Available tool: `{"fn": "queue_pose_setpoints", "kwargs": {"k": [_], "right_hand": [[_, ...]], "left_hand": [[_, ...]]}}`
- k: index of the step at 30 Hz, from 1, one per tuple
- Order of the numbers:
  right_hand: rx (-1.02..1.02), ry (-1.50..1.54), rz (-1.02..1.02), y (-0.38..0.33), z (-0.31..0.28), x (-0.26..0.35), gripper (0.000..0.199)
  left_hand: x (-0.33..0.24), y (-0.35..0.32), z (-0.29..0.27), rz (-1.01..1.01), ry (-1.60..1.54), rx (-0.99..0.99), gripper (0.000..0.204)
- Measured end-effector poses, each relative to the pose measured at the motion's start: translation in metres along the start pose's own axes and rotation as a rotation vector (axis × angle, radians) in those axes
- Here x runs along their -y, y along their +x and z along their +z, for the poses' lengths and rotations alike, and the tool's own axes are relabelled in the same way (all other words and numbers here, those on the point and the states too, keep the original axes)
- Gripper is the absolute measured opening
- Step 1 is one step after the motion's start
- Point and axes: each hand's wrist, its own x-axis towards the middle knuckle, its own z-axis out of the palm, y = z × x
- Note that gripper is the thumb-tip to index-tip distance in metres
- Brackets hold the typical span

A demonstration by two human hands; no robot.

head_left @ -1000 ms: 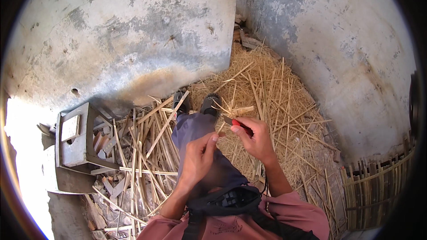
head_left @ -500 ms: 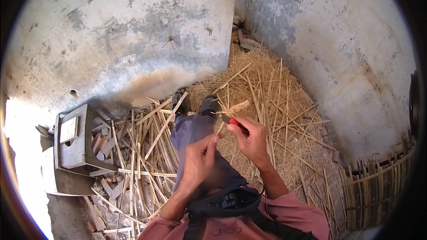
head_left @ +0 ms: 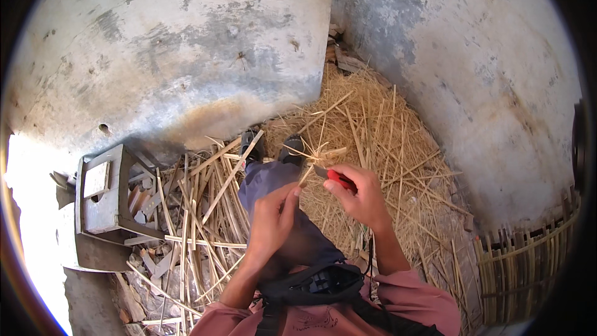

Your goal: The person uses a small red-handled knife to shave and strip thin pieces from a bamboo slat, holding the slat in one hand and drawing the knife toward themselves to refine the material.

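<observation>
Between the thumb and fingers of my left hand is a thin bamboo strip, slanting up and away from me. My right hand is closed around the red handle of a small knife. Its grey blade points left and lies at or very near the strip, just beyond my left fingertips; whether it touches, I cannot tell. Pale curled shavings fan out around the strip's far end. The strip's near end is hidden behind my left hand.
Long bamboo strips lie heaped on the left, beside my legs. A thick pile of shavings covers the floor ahead and right. A wooden box stands far left, a slatted bamboo basket right. Stained walls enclose the corner.
My right hand and the knife have shifted slightly right and toward me. My left hand stays pinched on the strip, nearly in the same place. The shavings at its end now spread wider.
</observation>
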Motion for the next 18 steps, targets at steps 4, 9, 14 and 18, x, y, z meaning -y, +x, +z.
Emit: {"fn": "queue_pose_setpoints", "kwargs": {"k": [4,9,14,18], "right_hand": [[-0.119,0.009,0.073,-0.011,-0.001,0.015,0.029],[-0.168,-0.140,-0.130,-0.003,-0.022,0.013,0.038],[-0.024,-0.055,-0.258,-0.001,-0.013,0.015,0.047],[0.037,-0.094,-0.249,0.001,0.001,0.019,0.054]], "left_hand": [[0.014,0.008,0.002,0.180,0.181,-0.097,0.021],[0.004,0.010,0.001,0.180,0.403,-0.045,0.020],[-0.001,0.010,0.000,0.174,0.496,-0.041,0.019],[-0.001,0.012,0.001,0.186,0.545,-0.039,0.019]]}}
